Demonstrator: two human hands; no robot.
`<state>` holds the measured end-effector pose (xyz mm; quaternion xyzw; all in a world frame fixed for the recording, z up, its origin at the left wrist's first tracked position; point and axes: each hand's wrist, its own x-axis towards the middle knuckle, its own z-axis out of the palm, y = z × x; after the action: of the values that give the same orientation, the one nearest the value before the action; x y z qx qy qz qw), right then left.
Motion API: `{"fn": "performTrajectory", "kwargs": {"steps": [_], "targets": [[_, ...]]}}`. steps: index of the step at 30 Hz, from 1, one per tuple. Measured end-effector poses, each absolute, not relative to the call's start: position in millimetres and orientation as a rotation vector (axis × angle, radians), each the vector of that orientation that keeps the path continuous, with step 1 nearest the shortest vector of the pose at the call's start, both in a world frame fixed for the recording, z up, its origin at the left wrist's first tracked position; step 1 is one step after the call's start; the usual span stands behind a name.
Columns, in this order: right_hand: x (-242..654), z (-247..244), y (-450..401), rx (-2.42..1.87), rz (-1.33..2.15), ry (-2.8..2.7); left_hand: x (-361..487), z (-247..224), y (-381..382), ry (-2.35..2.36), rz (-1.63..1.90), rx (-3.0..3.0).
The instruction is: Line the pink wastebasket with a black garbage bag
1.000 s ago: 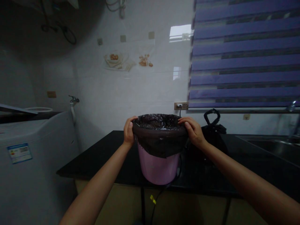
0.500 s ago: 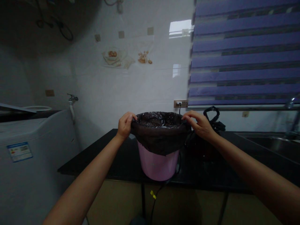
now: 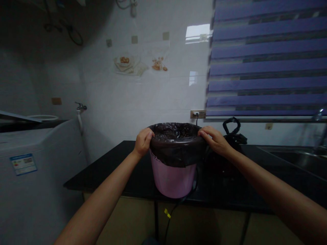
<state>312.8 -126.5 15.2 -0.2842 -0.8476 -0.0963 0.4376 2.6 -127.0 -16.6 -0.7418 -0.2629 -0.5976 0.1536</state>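
A pink trash can (image 3: 173, 180) stands upright on the black countertop (image 3: 109, 173), near its front edge. A black garbage bag (image 3: 176, 153) lines it and hangs folded over the rim, covering the upper part of the outside. At the left of the rim, my left hand (image 3: 143, 141) grips the bag, thumb on top. My right hand (image 3: 214, 139) pinches the bag at the right of the rim. The fingertips of both hands are partly hidden behind the bag's edge.
Behind my right hand sits a tied black plastic bag (image 3: 233, 137). A metal sink (image 3: 293, 158) lies at the far right. A washing machine (image 3: 46, 190) with a raised lid stands left. A power cord (image 3: 167, 229) hangs over the counter's front.
My left hand has moved right and slightly down, closer against the rim. The bag's overhang now sits tighter around the can. My right hand has shifted slightly down.
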Motion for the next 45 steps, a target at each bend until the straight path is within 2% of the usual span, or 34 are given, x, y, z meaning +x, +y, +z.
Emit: {"fn": "performTrajectory", "kwargs": {"steps": [7, 12, 18, 34, 45], "targets": [[297.5, 31.1, -146.4, -0.671, -0.155, -2.1, 2.8, -16.1, -126.6, -0.708, -1.705, -2.16], [274.9, 47.6, -163.4, -0.632, -0.133, -2.384, 3.7, -16.2, -129.0, -0.744, -1.689, -2.141], [269.1, 50.5, -163.4, -0.775, -0.163, -2.642, 3.3, -18.4, -129.7, -0.783, -1.682, -2.099], [267.9, 55.9, -166.9, -0.97, -0.133, -2.706, 0.2, -15.7, -129.3, -0.812, -1.591, -2.116], [240.8, 64.0, -178.7, -0.762, -0.254, -2.692, 2.7, -16.1, -129.3, -0.798, -1.647, -2.109]]}}
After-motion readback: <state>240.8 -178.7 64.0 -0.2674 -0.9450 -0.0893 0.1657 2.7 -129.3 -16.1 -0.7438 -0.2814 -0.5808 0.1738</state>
